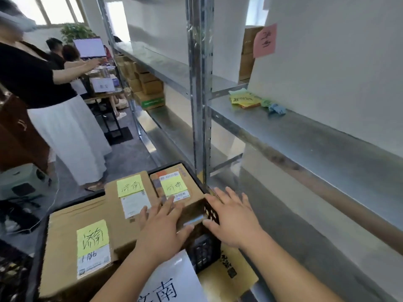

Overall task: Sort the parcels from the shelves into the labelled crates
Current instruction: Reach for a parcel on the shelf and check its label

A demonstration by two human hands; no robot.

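A black plastic crate stands below me, with a white paper label on its near side. Three cardboard parcels lie in it, each with a yellow-green handwritten note: a large one at the near left, a middle one, and a small one at the far right. My left hand lies flat with spread fingers over the middle and small parcels. My right hand hovers open over the crate's right rim, holding nothing.
Metal shelving runs along the right, with sticky notes and a blue glove on the near shelf and a pink note above. More boxes sit on far shelves. A person stands at left beside a green stool.
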